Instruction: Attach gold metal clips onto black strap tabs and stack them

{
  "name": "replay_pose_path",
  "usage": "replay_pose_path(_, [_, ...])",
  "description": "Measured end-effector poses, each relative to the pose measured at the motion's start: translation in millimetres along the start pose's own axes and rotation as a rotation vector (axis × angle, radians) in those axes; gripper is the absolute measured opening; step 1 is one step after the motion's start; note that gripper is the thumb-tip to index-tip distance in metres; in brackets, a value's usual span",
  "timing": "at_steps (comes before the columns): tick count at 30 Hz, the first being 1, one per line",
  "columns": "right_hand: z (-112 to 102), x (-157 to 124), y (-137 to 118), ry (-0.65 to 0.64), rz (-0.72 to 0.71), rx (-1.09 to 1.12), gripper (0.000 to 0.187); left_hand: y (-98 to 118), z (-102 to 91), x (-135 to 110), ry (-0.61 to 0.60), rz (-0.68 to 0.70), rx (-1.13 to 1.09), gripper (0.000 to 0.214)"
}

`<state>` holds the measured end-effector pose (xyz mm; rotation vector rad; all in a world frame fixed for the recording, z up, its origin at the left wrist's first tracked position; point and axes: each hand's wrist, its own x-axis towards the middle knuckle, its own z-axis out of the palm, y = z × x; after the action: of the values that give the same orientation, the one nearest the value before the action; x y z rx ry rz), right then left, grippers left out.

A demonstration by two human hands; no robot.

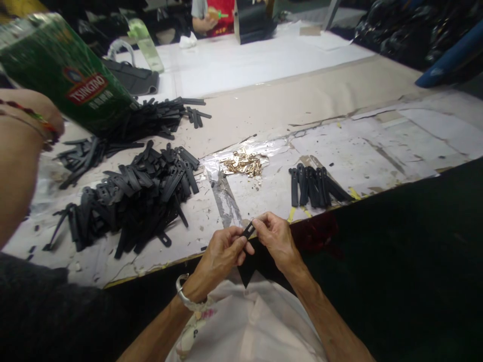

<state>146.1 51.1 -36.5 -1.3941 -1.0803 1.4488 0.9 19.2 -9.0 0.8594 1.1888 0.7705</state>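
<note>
Just over the table's front edge, my left hand (225, 247) and my right hand (277, 239) pinch a small black strap tab (248, 230) between them. The tab is tilted, and a pale slot shows near its middle. Beyond my hands lies a small heap of shiny gold metal fittings (243, 163) on clear plastic. Left of my hands spreads a large pile of black strap tabs (132, 188). To the right, a short row of black strap tabs (309, 186) lies side by side near the edge.
A green Tsingtao box (68, 75) leans at the back left over more black strap tabs (162, 115). Another person's arm (18, 151) reaches in at left. Farther back are a green bottle (147, 45), a dark bag (132, 75) and another person's hand (206, 23). A blue tube (449, 60) stands right.
</note>
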Motion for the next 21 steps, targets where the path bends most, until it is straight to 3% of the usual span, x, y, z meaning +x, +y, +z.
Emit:
replay_pose_path(8, [5, -3, 0, -0.089, 0.092, 0.232, 0.031, 0, -0.1, 2, -0.011, -0.071, -0.105, 0.024])
replay_pose_path(11, [6, -4, -1, -0.123, 0.121, 0.292, 0.032, -5, 0.0, 5, -0.013, -0.02, -0.091, 0.023])
replay_pose_path(16, [7, 0, -6, -0.124, 0.123, 0.347, 0.033, -6, 9.9, 17, 0.172, 0.093, 0.001, 0.015])
replay_pose_path(21, [6, 2, -12, -0.06, 0.077, 0.25, 0.032, -4, 20.5, 23, 0.318, 0.18, 0.093, 0.015])
